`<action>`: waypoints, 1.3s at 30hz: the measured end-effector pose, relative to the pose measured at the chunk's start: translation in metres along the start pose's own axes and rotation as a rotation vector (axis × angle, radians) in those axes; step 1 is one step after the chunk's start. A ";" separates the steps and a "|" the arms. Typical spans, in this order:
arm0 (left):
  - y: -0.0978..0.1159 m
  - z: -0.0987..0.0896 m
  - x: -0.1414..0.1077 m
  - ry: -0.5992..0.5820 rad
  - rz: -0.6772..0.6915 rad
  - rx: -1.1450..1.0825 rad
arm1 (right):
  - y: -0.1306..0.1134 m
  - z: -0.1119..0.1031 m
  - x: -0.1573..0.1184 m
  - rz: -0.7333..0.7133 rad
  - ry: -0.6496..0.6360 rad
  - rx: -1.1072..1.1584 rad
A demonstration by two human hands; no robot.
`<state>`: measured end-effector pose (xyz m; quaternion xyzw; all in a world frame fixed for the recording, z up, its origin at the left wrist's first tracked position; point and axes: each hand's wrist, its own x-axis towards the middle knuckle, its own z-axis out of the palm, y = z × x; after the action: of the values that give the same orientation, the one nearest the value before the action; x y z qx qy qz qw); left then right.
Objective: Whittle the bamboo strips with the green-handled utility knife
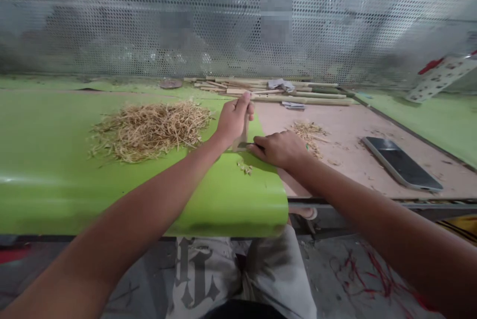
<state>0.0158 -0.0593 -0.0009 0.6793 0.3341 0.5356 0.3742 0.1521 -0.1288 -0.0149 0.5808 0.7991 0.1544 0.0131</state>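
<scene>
Gray trousers (276, 264) and bare forearms (141, 209) closest to camera, forearms angling in toward mid-table. Perforated metal screen (130, 26) spans the back. Green sheet (48, 150) covers the left of the table and curves down over the front edge; tan tabletop (335, 115) shows to the right. Straw-colored pile (156, 130) on the sheet, left of the hands. Sticks (313, 94) lie along the back. Phone (402, 162) flat on the tan part, right side. Right hand (281, 147) low over the sheet's right edge, fingers curled around a small dark knife. Left hand (234, 118) clenched on the far end of a flat strip (244, 131), thumb on top. Strip's near end sits over the green sheet, knife (243, 145) at it; can't tell exact contact. Few pale shavings (245, 167) just in front.
</scene>
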 end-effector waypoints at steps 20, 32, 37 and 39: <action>0.000 0.002 0.001 -0.019 0.012 -0.004 | -0.003 -0.004 0.001 0.051 0.014 -0.003; 0.000 -0.001 0.002 -0.026 -0.002 0.013 | 0.000 0.005 -0.001 0.059 0.134 0.006; 0.000 0.001 0.001 -0.034 -0.029 -0.009 | -0.003 0.000 0.001 0.086 0.082 -0.001; 0.000 0.002 0.002 -0.025 -0.033 -0.020 | -0.003 -0.003 0.002 0.088 0.042 -0.001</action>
<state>0.0182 -0.0584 -0.0004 0.6766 0.3351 0.5241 0.3940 0.1474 -0.1283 -0.0123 0.6121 0.7728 0.1672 -0.0103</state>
